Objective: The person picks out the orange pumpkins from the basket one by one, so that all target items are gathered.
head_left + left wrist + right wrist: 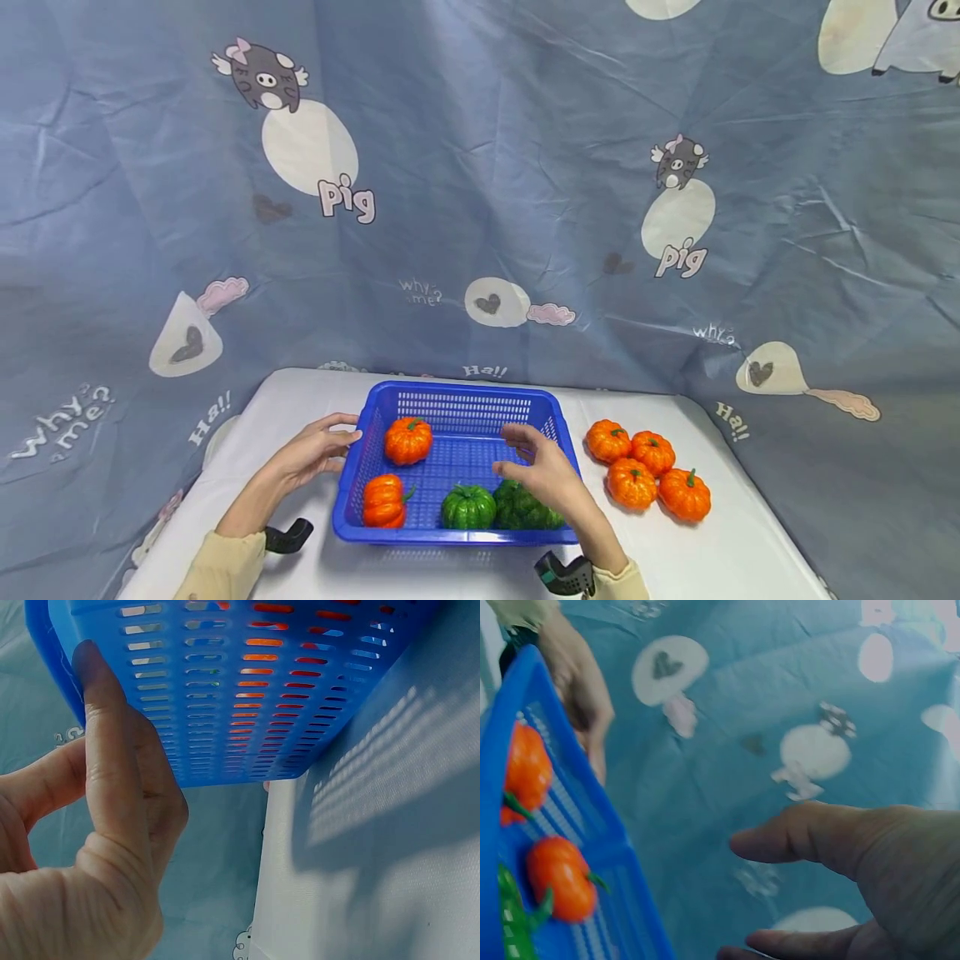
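A blue plastic basket (450, 536) with slotted walls stands on the table. Inside it are an orange pumpkin (408, 442) at the back left, another orange pumpkin (383, 502) at the front left, a green pumpkin (468, 507) and a dark green bumpy vegetable (522, 508) at the front right. My left hand (303, 457) is at the basket's left side, fingers extended; in the left wrist view a fingertip (88, 664) lies at the rim. My right hand (546, 473) hovers over the basket's right part, thumb and fingers apart, holding nothing; it partly covers the dark green vegetable.
Several small orange pumpkins (632, 485) sit in a cluster on the white tabletop (750, 558), right of the basket. Behind the table hangs a blue cloth (450, 208) printed with pigs. Each wrist wears a black device (562, 575).
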A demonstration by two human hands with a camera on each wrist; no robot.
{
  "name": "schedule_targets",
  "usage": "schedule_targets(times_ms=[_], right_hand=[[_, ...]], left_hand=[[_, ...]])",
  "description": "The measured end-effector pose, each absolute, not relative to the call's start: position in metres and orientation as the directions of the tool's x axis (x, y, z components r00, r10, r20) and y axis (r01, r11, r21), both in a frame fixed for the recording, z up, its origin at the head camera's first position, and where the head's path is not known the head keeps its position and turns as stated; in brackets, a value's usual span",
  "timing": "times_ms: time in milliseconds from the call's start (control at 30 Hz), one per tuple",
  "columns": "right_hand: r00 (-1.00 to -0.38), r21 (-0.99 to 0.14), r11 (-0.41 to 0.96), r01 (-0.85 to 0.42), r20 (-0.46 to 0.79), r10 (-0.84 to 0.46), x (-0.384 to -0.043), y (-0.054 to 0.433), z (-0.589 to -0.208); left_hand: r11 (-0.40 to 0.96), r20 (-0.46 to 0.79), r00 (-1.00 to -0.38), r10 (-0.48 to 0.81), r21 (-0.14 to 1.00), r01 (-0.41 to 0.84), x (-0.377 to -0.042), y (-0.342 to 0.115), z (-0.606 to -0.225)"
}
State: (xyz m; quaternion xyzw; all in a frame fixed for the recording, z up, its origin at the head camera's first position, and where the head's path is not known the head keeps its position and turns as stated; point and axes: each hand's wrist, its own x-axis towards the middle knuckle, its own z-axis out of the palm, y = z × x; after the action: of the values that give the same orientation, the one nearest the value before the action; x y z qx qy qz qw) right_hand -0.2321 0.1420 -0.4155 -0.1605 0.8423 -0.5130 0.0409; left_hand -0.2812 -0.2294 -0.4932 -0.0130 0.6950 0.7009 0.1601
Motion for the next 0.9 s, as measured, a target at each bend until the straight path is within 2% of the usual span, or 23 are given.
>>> schedule_targets(times_ms=[133, 433, 700, 900], right_hand=[[-0.904, -0.848, 0.461, -0.263, 0.049, -0.424, -0.236, 0.120, -0.418], [-0.822, -0.821, 0.482, -0.307, -0.026, -0.569, -0.246, 0.074, -0.421], [-0.801, -0.829, 0.501, -0.250, -0.114, -0.588, -0.256, 0.040, -0.431], [-0.791, -0.734, 0.621, -0.275, -0.194, -0.580, -0.262, 0.020, -0.432]], left_hand=[[0.018, -0.243, -0.949, 0.199, 0.969, -0.245, -0.282, -0.227, -0.494], [0.007, -0.228, -0.948, 0.221, 0.973, -0.232, -0.282, -0.229, -0.493], [0.004, -0.221, -0.948, 0.229, 0.974, -0.226, -0.282, -0.230, -0.493], [0.012, -0.216, -0.948, 0.233, 0.976, -0.219, -0.282, -0.231, -0.495]])
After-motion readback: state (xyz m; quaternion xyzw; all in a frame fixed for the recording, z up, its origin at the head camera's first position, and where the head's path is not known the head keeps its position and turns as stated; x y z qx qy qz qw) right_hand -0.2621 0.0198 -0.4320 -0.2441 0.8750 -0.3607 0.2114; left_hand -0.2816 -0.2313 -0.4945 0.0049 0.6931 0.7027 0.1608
